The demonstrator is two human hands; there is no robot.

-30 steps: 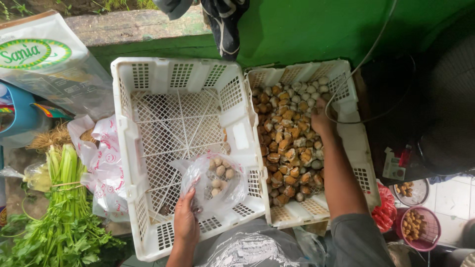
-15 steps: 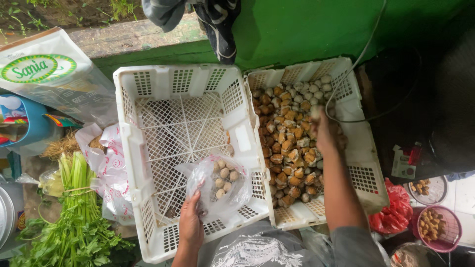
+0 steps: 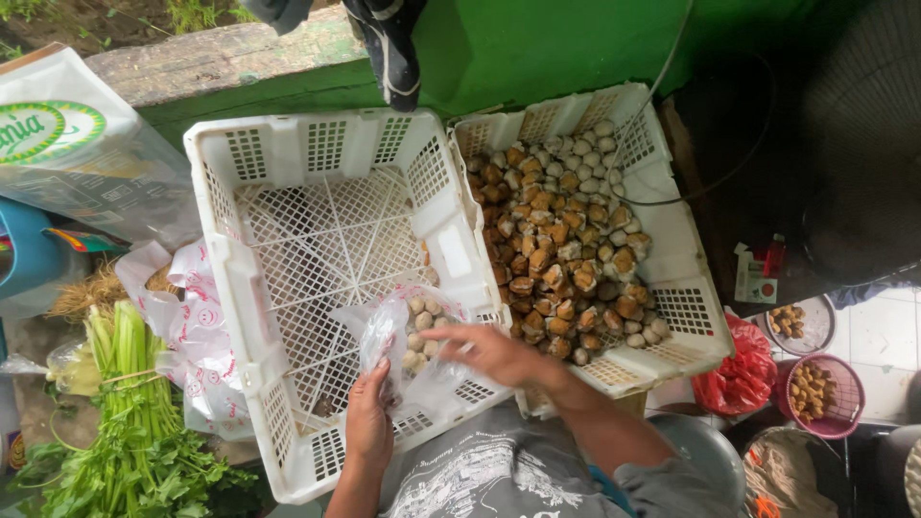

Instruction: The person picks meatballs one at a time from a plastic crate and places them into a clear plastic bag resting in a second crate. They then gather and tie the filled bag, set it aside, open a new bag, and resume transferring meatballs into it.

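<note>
My left hand (image 3: 369, 422) comes up from the bottom edge of the frame, forearm nearly vertical, and its fingers are closed on the lower left edge of a clear bag (image 3: 408, 341). The thumb lies along the plastic and the knuckles face me. My right hand (image 3: 489, 353) reaches in from the lower right, forearm slanting up and to the left across the rim between the two crates. Its fingers are stretched out flat and together, pointing left, with the tips at the mouth of the bag; they press on the plastic rather than spread wide. I cannot tell whether anything sits under those fingertips.

The bag lies in the lower centre of the frame, inside the left crate (image 3: 288, 153), low against its right wall. It holds a small cluster of pale round balls (image 3: 419, 321), showing through the plastic just above my right fingers.

The left crate is white, with a latticed floor bare apart from the bag. Touching it on the right is a second white crate (image 3: 672, 249), heaped with brown and pale balls (image 3: 561, 240), the paler ones gathered toward its top right corner.

At the lower left of the frame lies a bunch of greens (image 3: 125, 432). At the right edge a small pink basket (image 3: 844, 403) holds more brown pieces.
</note>
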